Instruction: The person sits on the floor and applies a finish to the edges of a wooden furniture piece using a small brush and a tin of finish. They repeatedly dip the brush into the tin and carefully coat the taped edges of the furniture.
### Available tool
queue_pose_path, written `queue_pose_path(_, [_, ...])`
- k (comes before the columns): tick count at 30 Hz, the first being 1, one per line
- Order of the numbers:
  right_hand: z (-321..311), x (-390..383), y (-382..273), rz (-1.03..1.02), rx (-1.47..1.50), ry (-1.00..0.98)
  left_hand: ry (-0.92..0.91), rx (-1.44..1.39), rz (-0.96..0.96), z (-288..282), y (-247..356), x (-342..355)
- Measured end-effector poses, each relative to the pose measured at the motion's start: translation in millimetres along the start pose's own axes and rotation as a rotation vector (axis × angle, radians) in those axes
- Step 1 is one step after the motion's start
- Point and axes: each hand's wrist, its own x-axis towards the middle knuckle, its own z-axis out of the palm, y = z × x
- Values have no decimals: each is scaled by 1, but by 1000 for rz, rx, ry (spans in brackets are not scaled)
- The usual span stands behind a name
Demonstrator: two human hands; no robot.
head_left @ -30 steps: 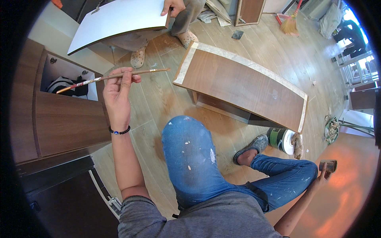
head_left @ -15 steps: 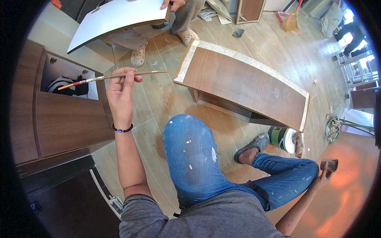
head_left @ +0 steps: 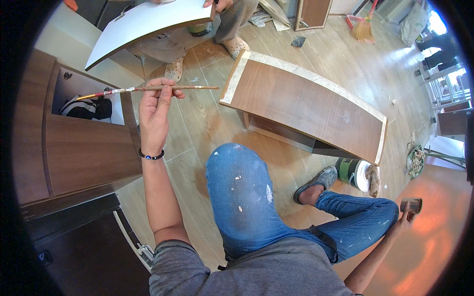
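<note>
My left hand [head_left: 157, 111] is raised on the left, its fingertips pinched round a thin paintbrush [head_left: 116, 91]. The brush lies nearly level across the hand, its slim dark tip [head_left: 210, 88] toward the right, apart from the wood. Just right of that tip stands a brown wood panel [head_left: 306, 106] on a box-like frame, with pale masking tape [head_left: 316, 74] along its far edge and both ends. Far out on the right, beside my knee, my right hand [head_left: 406, 222] grips a small open can [head_left: 411, 205]; what is inside cannot be seen.
Opposite me, another person's hand [head_left: 220, 5] holds a white panel [head_left: 148, 22]. A brown cabinet [head_left: 91, 153] with an open compartment stands at left. Near my foot lies a paint bucket [head_left: 351, 172]. A broom [head_left: 363, 29] and a green basin [head_left: 415, 163] are farther right.
The paintbrush has turned slightly in my left hand and sits a little more level. My left hand has shifted slightly up and right. The right hand keeps the can.
</note>
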Motion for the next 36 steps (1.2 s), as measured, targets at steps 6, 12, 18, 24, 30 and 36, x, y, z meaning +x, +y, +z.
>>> queue_pose_path(6, [0, -2, -5, -15, -15, -19, -49, 10, 32, -3, -4, 7])
queue_pose_path(12, [3, -1, -6, -27, -10, 0, -144, -10, 10, -2, -1, 21])
queue_pose_path(18, [0, 2, 0, -29, -29, 15, -199, -6, 14, 5, -5, 30])
queue_pose_path(24, [-3, 4, 3, -29, -27, -14, -196, -13, 7, 14, -9, 37])
queue_pose_path(30, [0, 4, 5, -31, -45, -5, -194, -4, 25, 20, -13, 51])
queue_pose_path(36, [-3, 3, 3, -53, -85, -29, -173, -17, 20, 32, -22, 70])
